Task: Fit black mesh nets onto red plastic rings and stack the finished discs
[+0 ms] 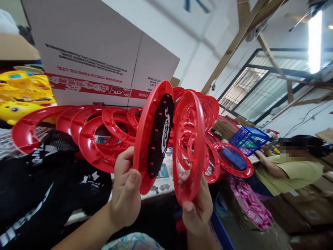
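Observation:
My left hand (pixel 127 191) is closed on the edge of a red plastic ring with black mesh (pixel 160 135) stretched across its middle and white lettering on the mesh. The mesh side faces right. My right hand (pixel 198 205) grips the lower edge of a plain red plastic ring (pixel 199 149), held on edge, with an open centre. Both rings stand nearly upright, side by side, with a narrow gap between them. Behind them, several loose red rings (pixel 97 139) lie overlapping on the table. Pieces of black printed mesh (pixel 54 147) are heaped at the left.
A large white carton (pixel 99 52) stands behind the rings. Yellow plastic parts (pixel 26 90) sit at the far left. At the right are a blue basket (pixel 249 140), a box of pink pieces (pixel 249 201) and a person in a yellow shirt (pixel 293 170).

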`<state>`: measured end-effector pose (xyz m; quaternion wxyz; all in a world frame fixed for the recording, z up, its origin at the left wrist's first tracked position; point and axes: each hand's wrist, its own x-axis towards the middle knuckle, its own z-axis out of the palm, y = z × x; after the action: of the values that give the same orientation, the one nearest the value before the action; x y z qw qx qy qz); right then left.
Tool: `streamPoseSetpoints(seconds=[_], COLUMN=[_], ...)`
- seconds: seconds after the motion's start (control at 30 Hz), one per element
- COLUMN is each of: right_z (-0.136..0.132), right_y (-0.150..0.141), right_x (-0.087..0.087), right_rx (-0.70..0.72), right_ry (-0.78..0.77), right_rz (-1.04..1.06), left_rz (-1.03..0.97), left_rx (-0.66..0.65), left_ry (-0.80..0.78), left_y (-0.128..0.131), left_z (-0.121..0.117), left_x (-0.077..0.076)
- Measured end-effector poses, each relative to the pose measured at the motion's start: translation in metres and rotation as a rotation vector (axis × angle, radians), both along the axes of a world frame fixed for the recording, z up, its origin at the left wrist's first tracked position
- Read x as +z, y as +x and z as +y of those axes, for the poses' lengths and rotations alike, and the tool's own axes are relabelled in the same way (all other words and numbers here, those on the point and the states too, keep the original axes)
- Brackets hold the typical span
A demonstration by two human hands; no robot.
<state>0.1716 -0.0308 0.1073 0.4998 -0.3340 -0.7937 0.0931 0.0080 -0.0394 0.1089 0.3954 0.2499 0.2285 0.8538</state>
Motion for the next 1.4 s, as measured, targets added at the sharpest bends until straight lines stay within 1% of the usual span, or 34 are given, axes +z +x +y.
streamPoseSetpoints(seconds=[0.07,0.13,0.2,0.33,0.4,0.5,0.6,0.73,0.87,0.97,1.1,1.2,1.4], right_z=[0.003,0.006,0.01,0.019,0.022,0.027,0.029,0.027,0.024,0.023,0.022,0.021,0.016], right_y=[-0.004,-0.009,-0.015,-0.026,-0.03,-0.034,-0.036,-0.039,-0.043,-0.045,-0.048,-0.05,-0.055], right_x=[-0.001,-0.004,-0.01,-0.023,-0.029,-0.033,-0.034,-0.034,-0.035,-0.034,-0.029,-0.028,-0.031], right_rx=[0.1,0.183,0.236,0.298,0.3,0.307,0.336,0.32,0.309,0.286,0.332,0.368,0.357], right_ry=[-0.025,-0.086,-0.115,-0.114,-0.156,-0.212,-0.239,-0.307,-0.309,-0.311,-0.345,-0.358,-0.386], right_rz=[-0.006,-0.028,-0.043,-0.067,-0.052,-0.014,-0.014,-0.001,0.074,0.05,0.04,0.063,0.093], left_rz=[0.01,0.027,0.055,0.067,0.042,0.029,0.025,0.016,0.017,0.027,0.026,0.019,0.04], left_rx=[0.028,0.03,0.006,-0.079,-0.103,-0.079,-0.047,-0.054,-0.068,-0.059,-0.037,-0.009,0.025], left_ry=[0.002,-0.015,-0.031,-0.045,-0.036,-0.04,-0.064,-0.085,-0.082,-0.089,-0.067,-0.083,-0.094], left_y=[-0.004,-0.009,-0.014,-0.017,-0.015,-0.012,-0.011,-0.012,-0.013,-0.013,-0.014,-0.015,-0.015], left_z=[0.001,0.003,0.005,0.008,0.009,0.01,0.012,0.016,0.018,0.018,0.017,0.016,0.014], left_x=[0.0,0.002,0.005,0.009,0.009,0.009,0.01,0.011,0.01,0.008,0.008,0.009,0.004])
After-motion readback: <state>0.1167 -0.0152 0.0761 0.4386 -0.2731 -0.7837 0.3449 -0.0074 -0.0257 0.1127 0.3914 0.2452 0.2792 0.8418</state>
